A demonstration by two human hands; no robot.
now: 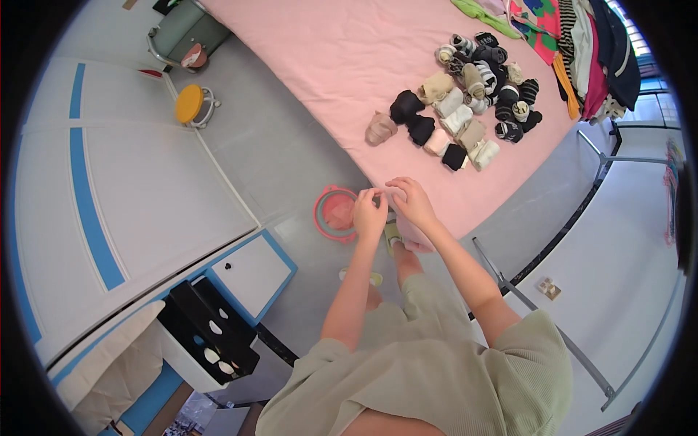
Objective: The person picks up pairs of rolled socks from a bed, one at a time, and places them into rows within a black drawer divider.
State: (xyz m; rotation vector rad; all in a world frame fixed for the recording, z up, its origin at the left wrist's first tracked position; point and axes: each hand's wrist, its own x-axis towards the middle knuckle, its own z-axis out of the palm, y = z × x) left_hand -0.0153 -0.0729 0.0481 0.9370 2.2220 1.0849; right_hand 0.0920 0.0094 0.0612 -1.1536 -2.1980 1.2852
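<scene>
My left hand is held up by the near corner of the bed, its thumb and fingers pinched together. Close to it on the right, my right hand has its fingers bent inward toward the left one. Something thin and pale pink seems to span the gap between them, hard to tell from the bed cover behind. Below and left of my hands, a pink and grey basin stands on the floor with thin pinkish fabric inside. Rolled socks in black, white, beige and grey lie grouped on the pink bed.
Colourful clothes are heaped at the bed's far right. A yellow round stool stands by the white wardrobe on the left. An open black drawer juts out at lower left. Metal rack bars run along the right.
</scene>
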